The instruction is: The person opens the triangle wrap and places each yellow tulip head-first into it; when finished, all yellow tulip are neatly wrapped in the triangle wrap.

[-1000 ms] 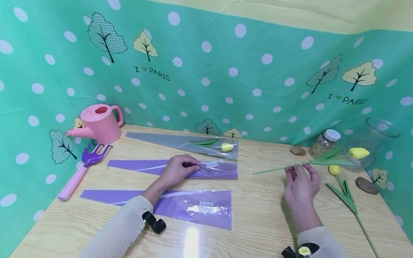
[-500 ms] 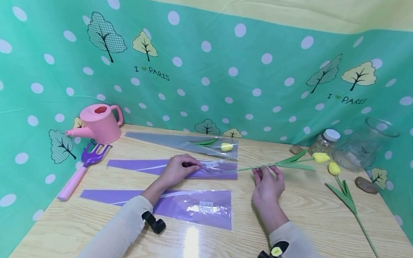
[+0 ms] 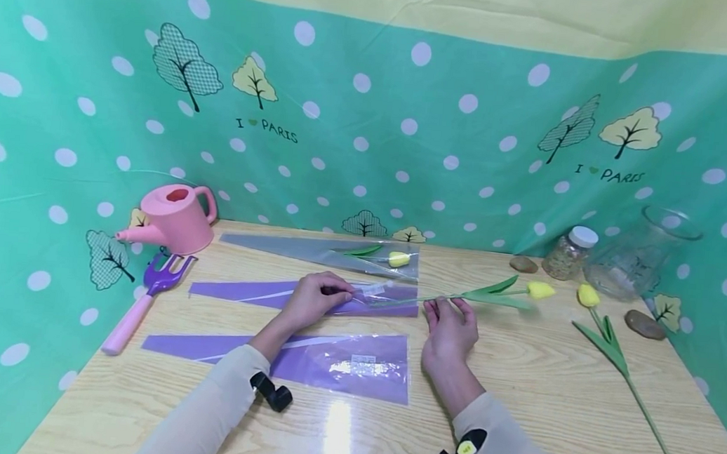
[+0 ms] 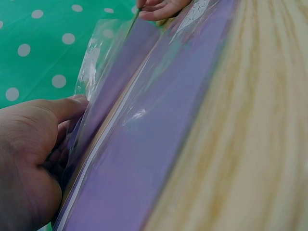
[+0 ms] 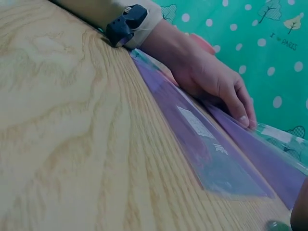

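Teal polka-dot cloth backs the wooden worktop (image 3: 517,378). At frame centre the left hand (image 3: 314,299) pinches up the mouth of the middle purple sleeve (image 3: 308,296), while the right hand (image 3: 448,328) pinches the stem of a yellow tulip (image 3: 491,296) whose tip points into that opening. To do this well, I judge the mouth should stay lifted and the stem low and level. Compared with a second ago, the tulip and right hand have travelled leftward from the jar side; the left hand has not shifted.

Tulip (image 3: 526,290) seemingly right of sleeve (image 3: 308,294).
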A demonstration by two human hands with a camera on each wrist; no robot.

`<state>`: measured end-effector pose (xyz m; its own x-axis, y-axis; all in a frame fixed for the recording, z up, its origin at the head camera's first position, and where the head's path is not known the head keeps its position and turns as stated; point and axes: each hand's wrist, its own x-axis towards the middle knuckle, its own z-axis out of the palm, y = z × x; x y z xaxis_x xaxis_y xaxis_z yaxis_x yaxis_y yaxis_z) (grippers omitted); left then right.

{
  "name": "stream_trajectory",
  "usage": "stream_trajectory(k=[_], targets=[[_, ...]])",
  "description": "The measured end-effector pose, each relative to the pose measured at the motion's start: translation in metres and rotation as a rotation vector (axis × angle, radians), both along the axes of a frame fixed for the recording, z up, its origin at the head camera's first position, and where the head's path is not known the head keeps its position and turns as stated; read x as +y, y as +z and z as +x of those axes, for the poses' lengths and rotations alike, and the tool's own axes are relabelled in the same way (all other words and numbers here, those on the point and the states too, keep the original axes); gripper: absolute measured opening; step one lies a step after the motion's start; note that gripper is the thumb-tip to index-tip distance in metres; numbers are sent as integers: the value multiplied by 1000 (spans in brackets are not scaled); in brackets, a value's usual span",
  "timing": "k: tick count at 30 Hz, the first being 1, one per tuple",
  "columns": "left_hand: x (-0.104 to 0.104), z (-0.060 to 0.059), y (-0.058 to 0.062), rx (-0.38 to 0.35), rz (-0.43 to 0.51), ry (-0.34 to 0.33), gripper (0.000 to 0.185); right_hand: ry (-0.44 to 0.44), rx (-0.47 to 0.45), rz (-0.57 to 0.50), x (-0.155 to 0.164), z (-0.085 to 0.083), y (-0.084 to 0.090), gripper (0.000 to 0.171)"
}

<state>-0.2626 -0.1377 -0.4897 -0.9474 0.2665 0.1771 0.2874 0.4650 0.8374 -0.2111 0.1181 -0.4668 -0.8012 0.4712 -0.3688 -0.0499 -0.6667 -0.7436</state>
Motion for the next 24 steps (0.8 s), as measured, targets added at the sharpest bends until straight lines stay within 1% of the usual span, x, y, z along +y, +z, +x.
stream_trajectory(k=[6, 15, 24], targets=[[0, 0, 1, 3, -8, 1, 15, -8, 6, 32, -6, 1, -1, 28], [0, 2, 1, 19, -10, 3, 13, -49, 11, 72, -14, 4, 1, 27], [1, 1, 1, 26, -13, -1, 14, -61, 21, 117, -16, 2, -1, 25]])
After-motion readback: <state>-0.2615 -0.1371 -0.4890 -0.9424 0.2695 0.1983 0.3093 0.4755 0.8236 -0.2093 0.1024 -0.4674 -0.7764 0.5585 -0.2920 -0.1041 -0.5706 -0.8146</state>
